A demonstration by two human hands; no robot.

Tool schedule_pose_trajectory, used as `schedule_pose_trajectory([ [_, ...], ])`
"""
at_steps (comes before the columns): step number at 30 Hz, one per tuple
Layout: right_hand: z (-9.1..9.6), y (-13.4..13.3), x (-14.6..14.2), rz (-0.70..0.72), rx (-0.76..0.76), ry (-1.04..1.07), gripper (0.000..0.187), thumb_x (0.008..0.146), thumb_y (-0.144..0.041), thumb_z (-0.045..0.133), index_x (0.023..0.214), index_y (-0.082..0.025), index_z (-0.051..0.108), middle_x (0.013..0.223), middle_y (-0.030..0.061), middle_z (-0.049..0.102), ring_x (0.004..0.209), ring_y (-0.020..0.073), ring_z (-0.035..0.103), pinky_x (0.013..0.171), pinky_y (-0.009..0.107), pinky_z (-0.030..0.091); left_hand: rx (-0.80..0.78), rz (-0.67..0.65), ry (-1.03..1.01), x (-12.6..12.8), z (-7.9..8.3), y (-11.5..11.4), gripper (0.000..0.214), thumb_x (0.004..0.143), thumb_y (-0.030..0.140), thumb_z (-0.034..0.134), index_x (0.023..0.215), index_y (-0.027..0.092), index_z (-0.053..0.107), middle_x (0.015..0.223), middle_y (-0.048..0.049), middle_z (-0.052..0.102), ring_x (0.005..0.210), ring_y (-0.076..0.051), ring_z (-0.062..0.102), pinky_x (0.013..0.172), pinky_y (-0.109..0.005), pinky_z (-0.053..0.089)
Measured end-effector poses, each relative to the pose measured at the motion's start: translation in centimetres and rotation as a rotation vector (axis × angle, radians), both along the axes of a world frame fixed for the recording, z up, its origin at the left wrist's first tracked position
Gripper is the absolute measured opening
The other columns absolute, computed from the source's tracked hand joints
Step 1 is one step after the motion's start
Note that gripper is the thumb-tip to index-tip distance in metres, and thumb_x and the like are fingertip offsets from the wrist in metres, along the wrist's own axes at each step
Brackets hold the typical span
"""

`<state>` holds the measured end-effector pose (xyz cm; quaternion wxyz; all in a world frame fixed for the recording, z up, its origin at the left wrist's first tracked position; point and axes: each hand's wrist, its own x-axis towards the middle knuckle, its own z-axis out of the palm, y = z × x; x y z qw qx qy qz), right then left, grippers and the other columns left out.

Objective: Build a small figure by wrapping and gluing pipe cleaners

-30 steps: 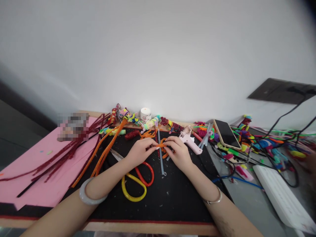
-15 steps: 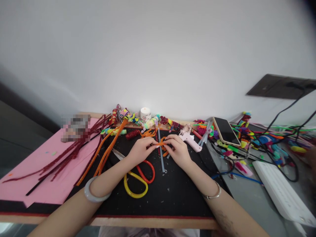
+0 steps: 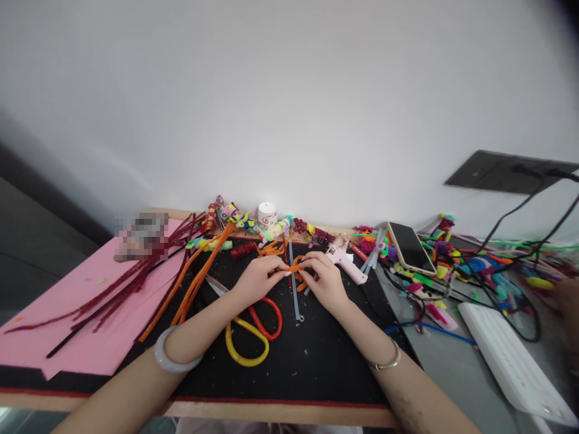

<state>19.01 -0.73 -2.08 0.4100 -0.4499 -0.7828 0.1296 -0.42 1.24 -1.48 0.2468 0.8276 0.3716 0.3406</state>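
My left hand (image 3: 257, 278) and my right hand (image 3: 322, 278) meet over the black mat (image 3: 316, 361), both pinching a short orange pipe cleaner piece (image 3: 295, 267) between their fingertips. Under my left wrist lie scissors with a red and a yellow handle loop (image 3: 253, 328). A clear glue stick (image 3: 295, 295) lies on the mat between my hands. Long orange pipe cleaners (image 3: 199, 274) stretch out to the left of my left hand. A pink glue gun (image 3: 346, 263) rests just right of my right hand.
Dark red pipe cleaners (image 3: 122, 283) lie across a pink sheet (image 3: 67, 325) at left. A row of colourful pipe-cleaner figures and a white jar (image 3: 266, 213) lines the wall. At right are a phone (image 3: 411, 247), tangled cables, coloured scraps and a white power strip (image 3: 511, 361).
My hands stay together on the orange piece, fingers shifting slightly. The view has tilted a little, so everything sits slightly lower in the picture.
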Motion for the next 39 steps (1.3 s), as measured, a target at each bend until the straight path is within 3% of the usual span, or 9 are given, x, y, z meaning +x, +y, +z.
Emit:
schedule_pose_trajectory([
  [14, -0.11, -0.02, 0.02, -0.01, 0.007, -0.007, 0.022, 0.079, -0.013, 0.055, 0.098, -0.022, 0.061, 0.099, 0.007, 0.059, 0.085, 0.0184, 0.059, 0.065, 0.03, 0.053, -0.009, -0.028, -0.031, 0.03, 0.02, -0.02, 0.012, 0.084, 0.022, 0.053, 0.082, 0.016, 0.064, 0.075, -0.0011, 0.063, 0.067, -0.012, 0.055, 0.065, -0.023, 0.043],
  [19, -0.01, -0.05, 0.0, 0.011, 0.014, 0.005, 0.017, 0.079, -0.013, 0.055, 0.091, -0.022, 0.062, 0.097, 0.007, 0.059, 0.091, 0.0193, 0.059, 0.065, 0.029, 0.053, -0.009, -0.028, -0.025, 0.06, -0.04, 0.02, 0.012, 0.083, 0.022, 0.054, 0.081, 0.016, 0.064, 0.075, -0.0009, 0.062, 0.066, -0.011, 0.055, 0.066, -0.022, 0.043],
  [39, -0.21, -0.05, -0.02, 0.002, -0.009, 0.013, 0.006, 0.079, -0.015, 0.056, 0.08, -0.02, 0.059, 0.093, 0.0054, 0.059, 0.081, 0.0161, 0.058, 0.06, 0.026, 0.05, -0.011, -0.021, -0.013, 0.03, -0.03, -0.06, 0.01, 0.083, 0.019, 0.054, 0.081, 0.016, 0.064, 0.073, -0.0004, 0.062, 0.066, -0.011, 0.055, 0.065, -0.022, 0.042],
])
